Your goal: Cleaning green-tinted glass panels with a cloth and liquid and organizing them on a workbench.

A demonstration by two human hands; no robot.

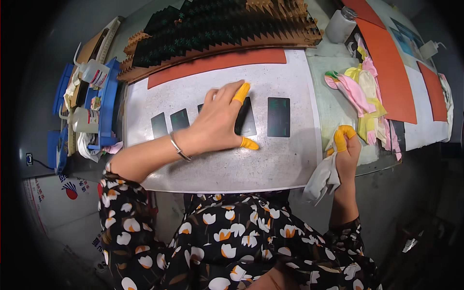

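Note:
Several thin dark rectangular plates lie in a row on a white work sheet [203, 174]. My left hand [215, 121], with yellow finger cots on thumb and index finger, reaches over one dark plate [249, 121]. Its thumb and index finger are spread wide past the near and far ends of that plate, and the hand partly hides it and a neighbouring plate. To the right of it lies another dark plate [279, 117]; two smaller-looking ones, a dark plate [179, 119] and a greyish plate [159, 125], are at the left. My right hand [347, 150], also in yellow finger cots, pinches a pale grey cloth [321, 179] hanging by the table's right front.
A zigzag rack [217, 36] filled with dark plates stands at the back, behind an orange-red strip [217, 67]. Blue bins [108, 111] with squeeze bottles [87, 120] are at the left. Pink and yellow cloths [360, 94] and a clear bottle [340, 25] sit at the right.

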